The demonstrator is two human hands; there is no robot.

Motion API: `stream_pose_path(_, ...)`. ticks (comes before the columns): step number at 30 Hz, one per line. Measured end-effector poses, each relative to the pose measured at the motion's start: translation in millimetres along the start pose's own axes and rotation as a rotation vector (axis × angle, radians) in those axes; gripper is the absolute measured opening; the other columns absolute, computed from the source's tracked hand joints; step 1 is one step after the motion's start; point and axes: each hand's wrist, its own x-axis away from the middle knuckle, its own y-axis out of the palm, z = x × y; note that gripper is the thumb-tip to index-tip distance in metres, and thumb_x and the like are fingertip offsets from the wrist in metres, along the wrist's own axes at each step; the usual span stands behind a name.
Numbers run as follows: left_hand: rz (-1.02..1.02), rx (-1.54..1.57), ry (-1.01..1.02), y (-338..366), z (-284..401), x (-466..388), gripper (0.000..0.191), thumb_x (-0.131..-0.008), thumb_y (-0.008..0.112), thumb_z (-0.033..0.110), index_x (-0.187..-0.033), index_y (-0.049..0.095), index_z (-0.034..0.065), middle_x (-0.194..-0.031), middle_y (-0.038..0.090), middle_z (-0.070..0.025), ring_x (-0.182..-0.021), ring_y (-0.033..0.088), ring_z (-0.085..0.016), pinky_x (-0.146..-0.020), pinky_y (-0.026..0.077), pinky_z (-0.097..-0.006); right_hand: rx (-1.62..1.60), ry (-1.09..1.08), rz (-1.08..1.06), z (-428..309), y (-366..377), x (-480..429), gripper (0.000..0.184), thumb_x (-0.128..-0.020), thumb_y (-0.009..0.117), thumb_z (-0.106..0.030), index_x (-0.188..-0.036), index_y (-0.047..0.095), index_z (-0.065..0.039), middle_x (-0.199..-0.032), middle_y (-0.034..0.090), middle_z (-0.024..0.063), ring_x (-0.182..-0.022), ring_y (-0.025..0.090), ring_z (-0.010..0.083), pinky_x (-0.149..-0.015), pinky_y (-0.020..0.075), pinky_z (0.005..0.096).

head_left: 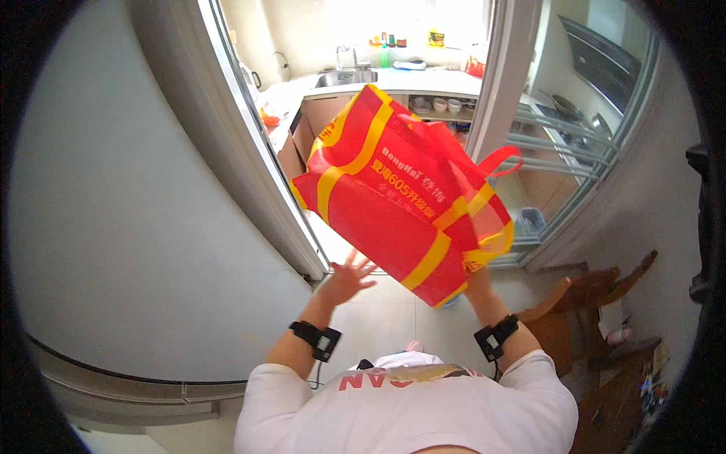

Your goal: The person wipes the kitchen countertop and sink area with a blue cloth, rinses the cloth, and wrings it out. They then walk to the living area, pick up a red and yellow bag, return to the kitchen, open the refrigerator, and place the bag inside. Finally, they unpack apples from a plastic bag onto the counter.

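A large red shopping bag with yellow bands and printed writing (385, 238) is raised in front of me, tilted, its red loop handle (505, 159) sticking out at the right. Below the bag's lower left edge is my left hand (347, 279), fingers spread, holding nothing. The bag's right end covers most of my right hand (478, 279); its fingers are hidden, so its grip cannot be seen. Each forearm wears a black strap with a small device.
Beyond a sliding door frame (499, 85) lie a kitchen counter (431, 79), a steel sink (347, 78) and shelved bowls (447, 105). A large pale panel (130, 215) fills the left. Wooden furniture (567, 318) stands at the right.
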Motion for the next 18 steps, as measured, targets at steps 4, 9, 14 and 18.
stream_pose_path(4,0.076,0.192,0.167,15.4,5.9,-74.5,0.086,-0.077,0.06,0.066,-0.142,0.037,0.0141,-0.144,0.042,-0.0077,-0.132,0.041,-0.027,-0.106,0.037,-0.0509,0.051,-0.206,-0.339,-2.5,31.2,-60.0,0.05,-0.091,0.05,0.001,-0.137,0.039,-0.013,-0.136,0.047,0.007,-0.123,0.049,0.0184,-0.099,0.0451,0.0342)
stream_pose_path(9,0.525,0.228,0.269,4.9,38.0,-114.3,0.056,-0.089,0.066,0.029,-0.135,0.043,0.0051,-0.132,0.053,-0.01,-0.12,0.052,-0.027,-0.103,0.042,-0.042,0.983,-0.186,-0.632,-39.5,29.5,-122.4,0.091,-0.069,0.082,-0.01,-0.145,0.031,-0.018,-0.144,0.041,0.0081,-0.133,0.038,0.0239,-0.111,0.0305,0.0409)
stream_pose_path(14,0.554,0.014,0.251,-17.8,71.0,-132.9,0.057,-0.086,0.07,0.023,-0.133,0.045,0.0041,-0.129,0.055,-0.0111,-0.117,0.055,-0.025,-0.098,0.047,-0.0391,0.341,0.226,-0.785,-65.1,24.3,-162.6,0.088,-0.078,0.076,-0.02,-0.148,0.024,-0.011,-0.151,0.03,0.0106,-0.137,0.032,0.0246,-0.111,0.0299,0.0407)
stream_pose_path(18,0.572,-0.248,0.244,-33.5,104.0,-153.4,0.064,-0.08,0.077,0.022,-0.133,0.044,0.0048,-0.128,0.056,-0.0102,-0.116,0.055,-0.025,-0.098,0.045,-0.0381,-0.205,0.335,-0.593,-66.6,45.5,-202.6,0.078,-0.089,0.05,-0.059,-0.145,0.029,-0.007,-0.139,0.046,0.0156,-0.123,0.05,0.0268,-0.101,0.0424,0.0454)
